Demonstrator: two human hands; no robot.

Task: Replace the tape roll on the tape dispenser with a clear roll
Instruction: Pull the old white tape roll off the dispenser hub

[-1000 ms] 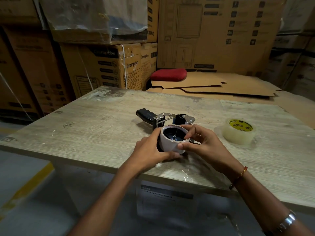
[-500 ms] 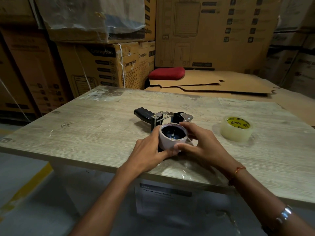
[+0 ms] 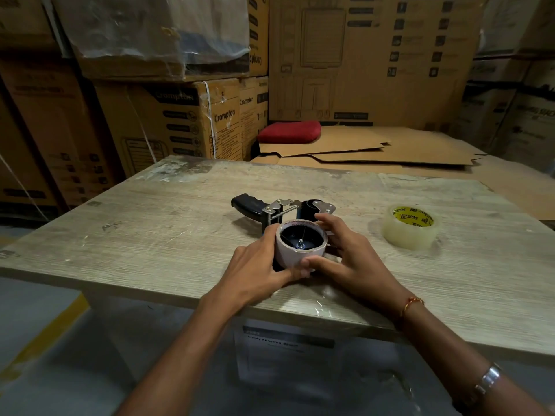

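The tape dispenser lies on its side near the middle of the worktop, its long axis running roughly parallel to the near edge, with the black pistol handle pointing toward the left edge and the metal blade end toward the right. On its hub sits the spent roll, a pale cardboard core with its round opening facing up, so the dark hub and centre bolt show inside. The left hand comes in from the near edge with the wrist low, its thumb and fingers curled around the left side of the core. The right hand mirrors it from the right, thumb pressed on the near wall of the core and fingers wrapped over the far rim; both hands are clamped on the core. The clear tape roll lies flat toward the right edge, well apart from the hands, its yellow-printed inner core facing up. Bare worktop spreads to the left and behind the dispenser. Beyond the far edge lie flattened cardboard sheets and a red cushion, with stacked cartons behind.
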